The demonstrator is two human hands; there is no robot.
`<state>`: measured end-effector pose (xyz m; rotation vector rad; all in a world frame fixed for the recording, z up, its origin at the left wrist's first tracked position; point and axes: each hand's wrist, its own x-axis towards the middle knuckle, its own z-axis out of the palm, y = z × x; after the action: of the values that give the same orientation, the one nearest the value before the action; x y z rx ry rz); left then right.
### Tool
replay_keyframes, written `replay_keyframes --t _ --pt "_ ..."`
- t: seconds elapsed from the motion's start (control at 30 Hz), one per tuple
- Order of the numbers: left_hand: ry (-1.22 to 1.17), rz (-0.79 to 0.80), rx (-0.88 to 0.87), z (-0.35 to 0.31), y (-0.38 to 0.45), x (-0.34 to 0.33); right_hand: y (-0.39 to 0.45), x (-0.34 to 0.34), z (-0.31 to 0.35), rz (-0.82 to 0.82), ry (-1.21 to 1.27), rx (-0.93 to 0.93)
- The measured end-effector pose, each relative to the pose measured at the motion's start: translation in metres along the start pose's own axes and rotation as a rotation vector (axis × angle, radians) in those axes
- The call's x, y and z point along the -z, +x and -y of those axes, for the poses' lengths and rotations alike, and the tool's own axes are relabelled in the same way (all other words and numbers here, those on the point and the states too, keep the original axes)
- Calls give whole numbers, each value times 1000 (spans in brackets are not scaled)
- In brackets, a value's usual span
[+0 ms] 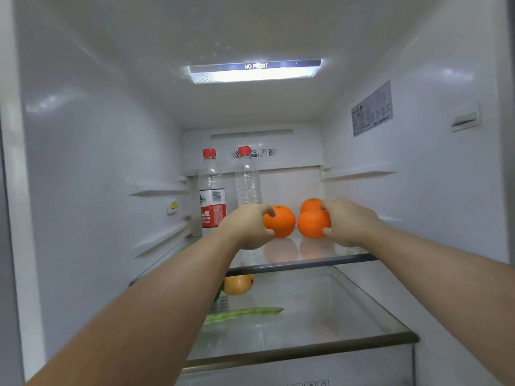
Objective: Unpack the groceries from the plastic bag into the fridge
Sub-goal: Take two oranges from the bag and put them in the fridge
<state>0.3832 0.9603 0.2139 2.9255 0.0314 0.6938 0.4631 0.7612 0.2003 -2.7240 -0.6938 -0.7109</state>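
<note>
Fridge interior, door open, both forearms reaching in over the shelves.

Lower glass shelf (pixel 362 310), nearest: a long green bean pod (pixel 245 313) lies flat toward the left side; behind it, near the back left corner, a yellow-orange fruit (pixel 238 285) (mango-like, partly hidden by the left forearm), with something dark green just beside it that cannot be identified.

Upper glass shelf (pixel 345 250): left hand (pixel 248 227) curls round the left orange (pixel 280 221), thumb below and fingers over the top; fruit sits at or just above the glass, contact unclear. Right hand (pixel 349 221) grips the front right orange (pixel 313 224) from its right side. A third orange (pixel 310 205) sits directly behind that one, touching it, fingertips against it too. The two front oranges are just beside each other, a narrow gap between.

Back left of the upper shelf: labelled water bottle (pixel 212 190) upright, red cap; clear unlabelled bottle (pixel 247 179) upright to its right, also red-capped.

Ceiling: lit lamp strip (pixel 255 71) marked NO FROST.
</note>
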Motion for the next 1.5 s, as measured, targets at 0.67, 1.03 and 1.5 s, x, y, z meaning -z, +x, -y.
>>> replay_keyframes --t 0.67,1.03,1.5 --pt "32 -109 -259 11 -133 45 -141 57 78 -89 -43 -67" --pt "-88 11 -386 24 -231 32 -283 93 109 81 -211 -146" --pt "-335 176 -690 -196 -359 -8 -590 224 38 -1 -243 -661"
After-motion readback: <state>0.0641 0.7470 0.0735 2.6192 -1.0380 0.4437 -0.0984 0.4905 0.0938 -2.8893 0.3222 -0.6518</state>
